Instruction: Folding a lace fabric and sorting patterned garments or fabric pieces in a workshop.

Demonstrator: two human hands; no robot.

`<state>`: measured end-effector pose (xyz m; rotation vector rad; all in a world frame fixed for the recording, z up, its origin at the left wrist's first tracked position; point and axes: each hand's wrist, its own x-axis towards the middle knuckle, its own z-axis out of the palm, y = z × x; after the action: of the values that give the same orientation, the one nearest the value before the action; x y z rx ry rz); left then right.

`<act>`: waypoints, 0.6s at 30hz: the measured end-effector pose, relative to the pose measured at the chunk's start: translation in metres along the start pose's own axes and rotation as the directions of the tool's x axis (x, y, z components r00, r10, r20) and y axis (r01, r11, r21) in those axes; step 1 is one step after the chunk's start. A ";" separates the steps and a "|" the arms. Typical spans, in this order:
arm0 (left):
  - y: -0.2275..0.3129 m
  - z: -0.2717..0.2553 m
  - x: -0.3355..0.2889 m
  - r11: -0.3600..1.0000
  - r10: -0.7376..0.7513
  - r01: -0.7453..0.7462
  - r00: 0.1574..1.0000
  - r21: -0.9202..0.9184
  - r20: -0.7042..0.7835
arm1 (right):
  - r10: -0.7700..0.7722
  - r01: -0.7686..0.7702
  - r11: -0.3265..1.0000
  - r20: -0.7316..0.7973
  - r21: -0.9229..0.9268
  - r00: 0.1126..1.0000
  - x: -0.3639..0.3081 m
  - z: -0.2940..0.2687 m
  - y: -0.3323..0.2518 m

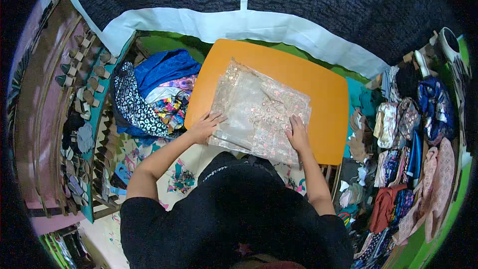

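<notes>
A sheer beige cloth (254, 107) with an embroidered, flowery pattern lies folded into a roughly square shape on an orange table (323, 87). Its near edge reaches the table's front, close to my body. My left hand (206, 126) rests flat on the cloth's left edge, fingers stretched out. On the right side, my right hand (298, 133) lies on the cloth near its edge, fingers extended and pointing away from me. Neither hand grips anything. Layers show along the near left edge of the cloth, but how many folds it has is hard to see.
Left of the table sits a heap of clothes (144, 92) in blue, leopard print and bright colours. Wooden racks with shoes (94, 84) stand further left. Many folded and hanging garments (393, 169) crowd the right side. Dark curtains (323, 5) with a white border hang behind.
</notes>
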<state>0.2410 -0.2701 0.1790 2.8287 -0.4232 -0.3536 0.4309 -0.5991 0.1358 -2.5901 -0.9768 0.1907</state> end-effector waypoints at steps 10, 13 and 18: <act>-0.039 0.041 -0.003 0.981 0.062 -0.131 0.907 -0.140 -0.416 | -0.190 0.193 0.971 -0.035 0.141 0.981 0.000 0.009 0.029; -0.057 0.046 -0.003 0.920 -0.163 0.012 0.921 -0.392 -0.355 | -0.113 -0.054 0.865 0.299 0.499 0.947 0.002 0.010 0.057; -0.052 -0.002 0.016 0.604 -0.567 0.243 0.801 -0.759 -0.195 | 0.147 -0.494 0.265 0.471 0.828 0.870 -0.015 0.027 0.065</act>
<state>0.2697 -0.2261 0.1629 2.0878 0.4229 0.0402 0.4526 -0.6461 0.0858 -1.5609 -0.1653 0.9907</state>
